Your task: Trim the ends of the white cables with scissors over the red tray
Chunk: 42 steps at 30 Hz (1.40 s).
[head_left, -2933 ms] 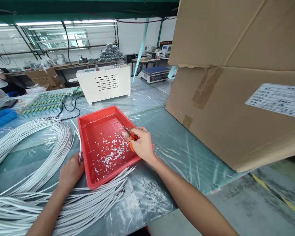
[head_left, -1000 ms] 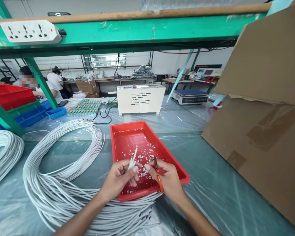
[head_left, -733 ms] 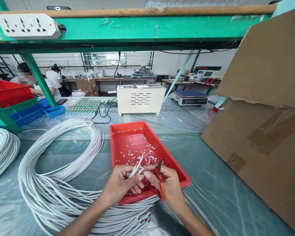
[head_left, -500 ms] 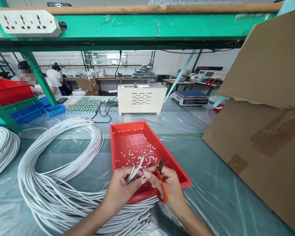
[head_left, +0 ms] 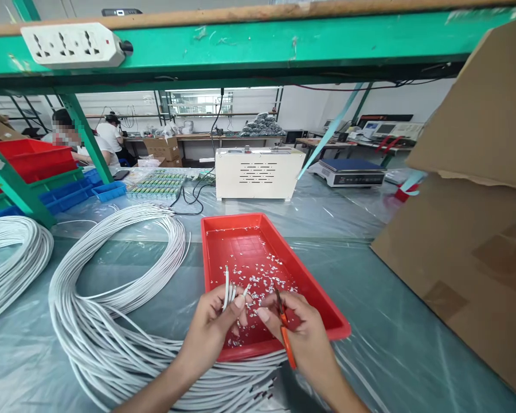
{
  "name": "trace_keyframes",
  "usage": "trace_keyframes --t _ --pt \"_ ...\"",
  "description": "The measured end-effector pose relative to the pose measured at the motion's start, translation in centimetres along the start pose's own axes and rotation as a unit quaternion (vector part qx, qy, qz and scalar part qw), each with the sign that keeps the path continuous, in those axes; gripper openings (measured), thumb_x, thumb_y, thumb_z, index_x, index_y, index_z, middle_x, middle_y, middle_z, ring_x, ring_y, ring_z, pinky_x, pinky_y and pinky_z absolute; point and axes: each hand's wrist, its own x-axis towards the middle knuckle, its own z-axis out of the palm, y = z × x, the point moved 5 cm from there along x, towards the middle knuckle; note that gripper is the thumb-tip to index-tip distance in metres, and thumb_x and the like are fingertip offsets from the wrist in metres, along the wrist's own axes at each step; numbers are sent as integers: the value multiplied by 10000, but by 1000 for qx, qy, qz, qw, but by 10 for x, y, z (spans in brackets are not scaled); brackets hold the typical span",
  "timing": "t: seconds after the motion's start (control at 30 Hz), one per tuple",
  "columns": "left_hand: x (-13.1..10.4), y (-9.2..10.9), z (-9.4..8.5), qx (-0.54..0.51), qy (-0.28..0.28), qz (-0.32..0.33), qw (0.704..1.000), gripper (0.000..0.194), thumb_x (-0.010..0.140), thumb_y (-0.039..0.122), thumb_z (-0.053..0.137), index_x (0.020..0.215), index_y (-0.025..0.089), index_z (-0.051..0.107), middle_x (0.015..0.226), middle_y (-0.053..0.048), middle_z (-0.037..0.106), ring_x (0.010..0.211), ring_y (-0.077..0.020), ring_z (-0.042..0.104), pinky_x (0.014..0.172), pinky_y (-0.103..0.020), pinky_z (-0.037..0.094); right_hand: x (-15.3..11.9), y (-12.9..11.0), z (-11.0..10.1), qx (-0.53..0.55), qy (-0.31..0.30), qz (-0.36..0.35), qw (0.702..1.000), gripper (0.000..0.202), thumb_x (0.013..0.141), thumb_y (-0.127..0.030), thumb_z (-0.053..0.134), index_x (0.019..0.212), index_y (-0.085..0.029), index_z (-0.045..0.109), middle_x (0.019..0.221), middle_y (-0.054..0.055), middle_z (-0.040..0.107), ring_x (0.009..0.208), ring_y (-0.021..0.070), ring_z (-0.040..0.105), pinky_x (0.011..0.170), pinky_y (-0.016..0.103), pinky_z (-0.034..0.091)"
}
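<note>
Over the near part of a red tray (head_left: 301, 269), my left hand (head_left: 212, 321) pinches several white cable ends (head_left: 227, 289) that point upward. My right hand (head_left: 303, 324), a little to the right, has its fingers closed around orange-handled scissors (head_left: 287, 344), whose dark blades point up. A small gap separates the two hands. Small white scraps (head_left: 262, 272) are scattered across the tray's bottom. Below and left of the hands lies a large coil of white cables (head_left: 73, 269), with its near strands running under my wrists along the tray's front edge.
A second cable coil (head_left: 21, 264) lies at the far left. Behind the tray stand a cream machine (head_left: 258, 175) and a scale (head_left: 348, 173). A cardboard box (head_left: 468, 258) rises on the right. Bins (head_left: 38, 160) sit at the left; two people are in the background.
My hands have moved apart, and my right hand's fingers no longer touch the cable ends. The scissors have turned in my right hand. The view has shifted slightly left.
</note>
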Motion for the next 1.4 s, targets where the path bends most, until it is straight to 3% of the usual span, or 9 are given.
trace_keyframes --t 0.13,0.27,0.5,0.83,1.07,1.27,1.4 --pt "-1 -5 0 -86 -21 -29 996 234 825 356 519 754 136 551 523 76 306 462 -67 217 423 -180 175 -1 -7 1 -151 -5 -70 986 364 723 -417 599 512 -205 390 504 -33 428 606 164 445 668 301 368" --pt "-3 -6 0 -117 -26 -32 992 235 811 357 545 746 132 559 530 82 257 470 -67 165 429 -192 140 0 -8 1 -212 -3 -98 972 480 723 -394 603 513 -201 217 466 -71 270 539 125 359 687 283 333" --pt "-5 -4 0 -55 -24 -11 998 253 829 350 523 762 127 621 514 76 281 464 -69 195 439 -196 169 -2 -9 1 -235 -10 -142 961 491 718 -372 624 527 -190 210 481 -100 224 471 80 192 732 266 312" --pt "-4 3 7 -26 -74 10 997 249 854 283 501 766 134 680 527 55 385 489 -73 319 498 -184 270 -3 -20 -2 -247 -6 -184 951 420 694 -245 621 528 -189 240 479 -107 252 459 66 197 751 266 294" --pt "-3 8 6 -2 -101 14 995 224 834 256 528 750 116 682 641 -10 585 596 -104 473 640 -210 377 -2 -19 -4 -246 -10 -193 950 425 715 -257 603 529 -190 226 476 -105 242 453 66 197 748 262 297" --pt "-1 1 2 44 -55 32 997 169 781 237 587 693 115 665 533 21 545 474 -76 418 471 -176 334 -2 -19 -3 -237 -26 -192 952 463 757 -357 582 520 -187 222 469 -106 230 450 68 181 727 262 307" --pt "-10 7 -1 170 22 137 976 120 782 179 582 736 131 682 648 -34 664 581 -130 562 574 -206 415 -2 -17 -2 -241 -32 -177 954 468 763 -357 572 515 -188 213 462 -105 229 446 72 187 727 265 317"
